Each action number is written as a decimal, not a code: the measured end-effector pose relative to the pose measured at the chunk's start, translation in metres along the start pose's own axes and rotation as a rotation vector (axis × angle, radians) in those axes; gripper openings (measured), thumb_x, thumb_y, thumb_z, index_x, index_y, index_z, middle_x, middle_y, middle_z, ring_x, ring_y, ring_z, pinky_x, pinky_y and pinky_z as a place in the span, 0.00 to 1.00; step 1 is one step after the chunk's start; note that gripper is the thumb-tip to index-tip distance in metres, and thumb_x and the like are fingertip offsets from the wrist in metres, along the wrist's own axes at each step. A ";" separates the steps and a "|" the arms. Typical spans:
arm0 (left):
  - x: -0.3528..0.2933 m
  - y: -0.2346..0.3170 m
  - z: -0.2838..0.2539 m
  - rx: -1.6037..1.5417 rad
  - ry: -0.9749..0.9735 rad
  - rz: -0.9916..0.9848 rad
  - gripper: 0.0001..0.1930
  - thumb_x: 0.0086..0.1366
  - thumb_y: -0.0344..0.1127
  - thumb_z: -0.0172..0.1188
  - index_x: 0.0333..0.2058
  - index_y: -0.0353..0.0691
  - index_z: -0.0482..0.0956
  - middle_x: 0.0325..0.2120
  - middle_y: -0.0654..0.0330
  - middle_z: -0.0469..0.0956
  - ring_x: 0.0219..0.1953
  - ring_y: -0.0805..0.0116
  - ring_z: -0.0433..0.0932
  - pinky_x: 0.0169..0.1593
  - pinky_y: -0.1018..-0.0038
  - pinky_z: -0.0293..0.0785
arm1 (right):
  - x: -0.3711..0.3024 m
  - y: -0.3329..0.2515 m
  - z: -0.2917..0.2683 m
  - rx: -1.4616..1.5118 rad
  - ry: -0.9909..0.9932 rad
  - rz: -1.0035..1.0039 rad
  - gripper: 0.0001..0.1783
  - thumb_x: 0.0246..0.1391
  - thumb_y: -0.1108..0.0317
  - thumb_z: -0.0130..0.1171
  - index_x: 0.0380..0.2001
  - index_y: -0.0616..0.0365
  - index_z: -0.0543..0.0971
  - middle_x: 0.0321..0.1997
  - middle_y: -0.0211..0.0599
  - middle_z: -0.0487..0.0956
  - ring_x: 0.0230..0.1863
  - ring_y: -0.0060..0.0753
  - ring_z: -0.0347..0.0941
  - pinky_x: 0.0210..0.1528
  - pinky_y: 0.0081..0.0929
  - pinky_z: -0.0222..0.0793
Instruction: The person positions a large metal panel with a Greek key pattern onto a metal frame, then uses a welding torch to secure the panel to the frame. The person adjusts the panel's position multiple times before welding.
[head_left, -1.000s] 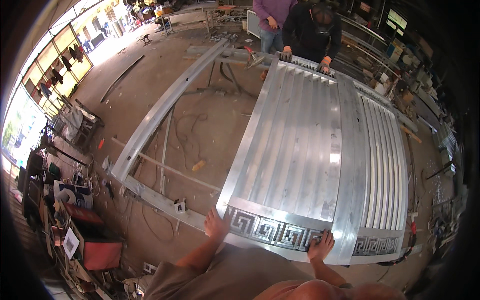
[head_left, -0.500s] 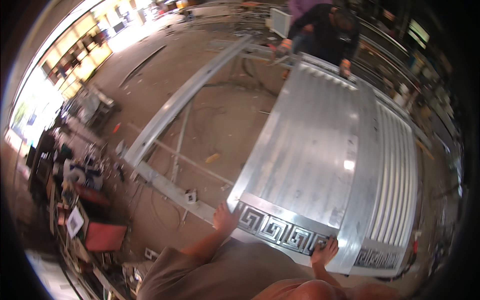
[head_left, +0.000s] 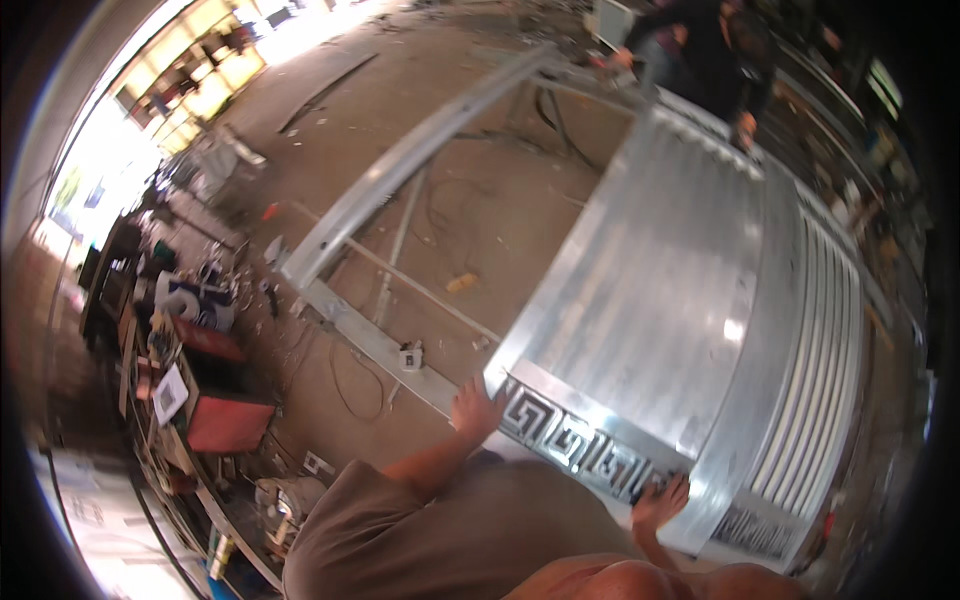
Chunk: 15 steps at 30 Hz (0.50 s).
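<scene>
Open floor (head_left: 500, 200) left of gate (head_left: 660, 300)

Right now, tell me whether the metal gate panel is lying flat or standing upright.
Lying flat. The gate panel spreads face-up above the floor, seen from above; the left hand and right hand rest on its near edge.

A dusty concrete floor (head_left: 470, 190) carries everything here. A long grey metal frame (head_left: 400, 170) lies flat on it, with loose cables (head_left: 350, 375) and a small yellow scrap (head_left: 461, 283) beside it, and cluttered tools (head_left: 190, 300) along the left edge.
</scene>
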<state>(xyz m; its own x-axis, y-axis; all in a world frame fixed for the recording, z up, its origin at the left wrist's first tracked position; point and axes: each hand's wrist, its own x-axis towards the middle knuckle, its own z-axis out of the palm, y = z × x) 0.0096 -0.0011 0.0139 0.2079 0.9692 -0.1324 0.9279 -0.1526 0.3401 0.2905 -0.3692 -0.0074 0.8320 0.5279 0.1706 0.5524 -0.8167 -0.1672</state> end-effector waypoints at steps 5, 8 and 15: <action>0.006 0.006 0.004 0.030 -0.046 -0.024 0.41 0.66 0.57 0.59 0.68 0.32 0.65 0.58 0.41 0.75 0.60 0.42 0.75 0.62 0.50 0.70 | 0.000 0.003 0.003 0.014 -0.016 0.064 0.41 0.58 0.53 0.62 0.72 0.56 0.66 0.75 0.52 0.65 0.77 0.59 0.56 0.80 0.59 0.44; 0.005 0.009 0.003 0.042 -0.045 -0.027 0.41 0.67 0.57 0.58 0.69 0.33 0.64 0.58 0.42 0.75 0.60 0.42 0.75 0.62 0.51 0.70 | 0.003 0.000 0.002 0.002 -0.040 0.098 0.42 0.57 0.55 0.62 0.73 0.55 0.65 0.76 0.50 0.64 0.77 0.55 0.55 0.80 0.57 0.43; 0.006 0.012 0.004 0.082 -0.032 -0.028 0.41 0.69 0.57 0.57 0.70 0.34 0.62 0.60 0.43 0.74 0.62 0.43 0.74 0.64 0.51 0.68 | 0.004 -0.004 -0.004 -0.008 -0.031 0.110 0.40 0.59 0.55 0.60 0.73 0.51 0.64 0.76 0.47 0.63 0.78 0.52 0.55 0.81 0.56 0.42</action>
<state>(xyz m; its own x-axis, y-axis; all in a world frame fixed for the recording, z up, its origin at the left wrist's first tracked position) 0.0234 0.0018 0.0136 0.1901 0.9668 -0.1706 0.9555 -0.1422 0.2584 0.2915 -0.3646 -0.0025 0.8889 0.4415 0.1218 0.4571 -0.8719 -0.1758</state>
